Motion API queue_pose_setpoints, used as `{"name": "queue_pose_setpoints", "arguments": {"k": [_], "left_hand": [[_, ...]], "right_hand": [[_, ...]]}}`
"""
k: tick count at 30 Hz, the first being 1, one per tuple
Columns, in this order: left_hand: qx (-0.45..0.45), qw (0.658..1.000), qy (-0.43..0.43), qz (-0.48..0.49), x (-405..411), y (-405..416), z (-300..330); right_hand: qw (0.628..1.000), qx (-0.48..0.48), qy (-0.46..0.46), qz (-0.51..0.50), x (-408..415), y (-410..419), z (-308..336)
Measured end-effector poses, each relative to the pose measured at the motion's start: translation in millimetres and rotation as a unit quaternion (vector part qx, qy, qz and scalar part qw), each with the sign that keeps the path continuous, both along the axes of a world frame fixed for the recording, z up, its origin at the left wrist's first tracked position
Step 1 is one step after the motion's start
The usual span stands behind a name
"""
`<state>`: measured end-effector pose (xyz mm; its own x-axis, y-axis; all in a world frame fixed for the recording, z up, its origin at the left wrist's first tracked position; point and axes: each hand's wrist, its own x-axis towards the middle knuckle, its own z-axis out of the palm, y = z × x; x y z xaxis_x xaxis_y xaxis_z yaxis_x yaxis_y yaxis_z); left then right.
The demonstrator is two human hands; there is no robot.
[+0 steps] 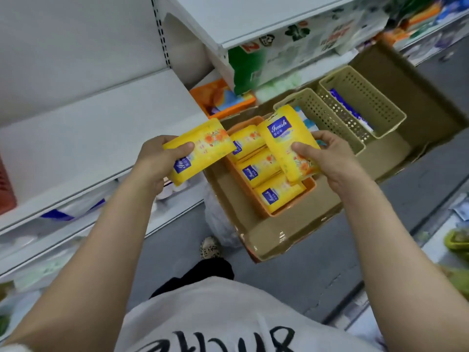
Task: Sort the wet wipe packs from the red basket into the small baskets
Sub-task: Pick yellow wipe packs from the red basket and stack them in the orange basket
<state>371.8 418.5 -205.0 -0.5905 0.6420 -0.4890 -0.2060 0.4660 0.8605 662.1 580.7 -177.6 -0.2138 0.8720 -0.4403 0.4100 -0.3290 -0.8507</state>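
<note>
In the head view, the left hand pinches one yellow wipe pack at nine o'clock of the orange basket, the right hand pinches another pack just above it, and that crowded basket could make a pack slide out.

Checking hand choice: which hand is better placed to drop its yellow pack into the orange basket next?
Probably right: the right hand holds its yellow pack directly over the orange basket; the left hand is off to the side.
</note>
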Motion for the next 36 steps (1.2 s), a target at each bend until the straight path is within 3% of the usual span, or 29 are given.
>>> {"name": "queue_pose_setpoints", "arguments": {"k": [6,10,20,26,31,34,36], "left_hand": [[-0.037,0.999,0.024,0.005,-9,52,-16],[-0.079,0.995,0.043,0.033,-14,61,-22],[-0.119,0.974,0.004,0.194,28,47,-43],[-0.121,0.965,-0.005,0.233,62,53,-57],[-0.112,0.97,-0.013,0.214,86,64,-59],[-0.116,0.975,-0.019,0.187,96,74,-59],[-0.125,0.977,-0.019,0.172,103,78,-59]], "right_hand": [[0.971,0.032,-0.127,0.199,-32,63,-39],[0.906,0.047,-0.198,0.371,-68,101,-64],[0.751,0.049,-0.231,0.617,-142,165,-108],[0.742,0.208,-0.237,0.592,-153,158,-125],[0.743,0.297,-0.259,0.541,-137,155,-133],[0.745,0.345,-0.219,0.527,-130,155,-132],[0.712,0.335,-0.192,0.586,-126,154,-130]]}}
